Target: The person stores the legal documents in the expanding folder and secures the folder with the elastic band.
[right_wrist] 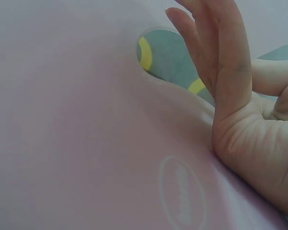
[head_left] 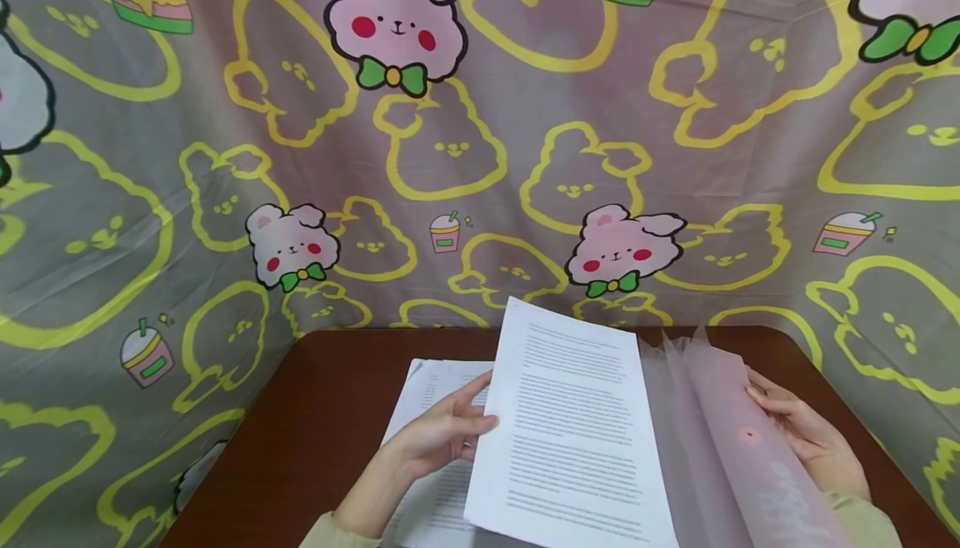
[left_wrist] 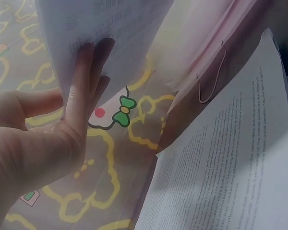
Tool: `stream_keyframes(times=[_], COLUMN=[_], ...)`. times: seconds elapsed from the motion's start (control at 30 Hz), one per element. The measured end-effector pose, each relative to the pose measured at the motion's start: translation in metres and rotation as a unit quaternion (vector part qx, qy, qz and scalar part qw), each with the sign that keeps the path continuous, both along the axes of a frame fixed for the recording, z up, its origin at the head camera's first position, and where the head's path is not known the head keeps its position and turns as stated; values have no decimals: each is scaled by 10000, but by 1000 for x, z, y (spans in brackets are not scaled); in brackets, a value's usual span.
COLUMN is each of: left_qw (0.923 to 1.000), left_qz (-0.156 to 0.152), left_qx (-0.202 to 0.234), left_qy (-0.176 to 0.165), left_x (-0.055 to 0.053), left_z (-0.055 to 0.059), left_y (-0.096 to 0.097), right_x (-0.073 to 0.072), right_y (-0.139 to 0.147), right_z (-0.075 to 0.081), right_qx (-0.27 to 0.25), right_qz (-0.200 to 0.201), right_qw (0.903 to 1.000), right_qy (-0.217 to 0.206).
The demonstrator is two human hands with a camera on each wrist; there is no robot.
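In the head view my left hand [head_left: 435, 439] pinches a white printed sheet [head_left: 573, 435] by its left edge, thumb in front and fingers behind. The left wrist view shows the hand [left_wrist: 48, 129] with its fingers against the back of that sheet [left_wrist: 115, 24]. To the right, a pink see-through plastic folder [head_left: 750, 456] stands partly raised, with thin clear layers [head_left: 671, 398] at its left side. My right hand [head_left: 813, 439] holds the folder's right edge. Up close, the right wrist view shows the pink cover [right_wrist: 86, 124] beside that hand [right_wrist: 254, 110].
More printed papers [head_left: 435, 381] lie on the dark brown table [head_left: 300, 423], partly hidden behind the held sheet and left hand. A patterned cloth [head_left: 480, 139] with bunny drawings hangs around the table's back and sides. A thin loop [left_wrist: 213, 81] shows near the folder.
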State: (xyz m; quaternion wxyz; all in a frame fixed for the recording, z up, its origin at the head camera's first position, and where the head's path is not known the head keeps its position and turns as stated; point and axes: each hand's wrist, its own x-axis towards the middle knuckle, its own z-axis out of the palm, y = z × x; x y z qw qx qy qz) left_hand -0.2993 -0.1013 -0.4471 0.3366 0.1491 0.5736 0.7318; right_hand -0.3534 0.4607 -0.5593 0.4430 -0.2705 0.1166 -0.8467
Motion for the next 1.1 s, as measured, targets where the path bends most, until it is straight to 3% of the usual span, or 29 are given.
stream_keyframes(times=[0.23, 0.47, 0.73, 1.1], left_qw=[10000, 9998, 10000, 10000], left_qz=[69, 175, 43, -5], left_qx=[5, -19, 49, 78], left_qy=[-1, -10, 14, -7], left_x=[0, -2, -4, -7], left_z=[4, 8, 8, 9], left_y=[6, 25, 46, 56], right_x=[0, 2, 4, 5], right_y=[-2, 1, 0, -2], right_z=[4, 1, 0, 5], right_qx=[14, -18, 12, 156], right_qz=[-152, -139, -186, -302], right_qw=[9994, 9992, 9988, 9983], right_qy=[-316, -386, -448, -471])
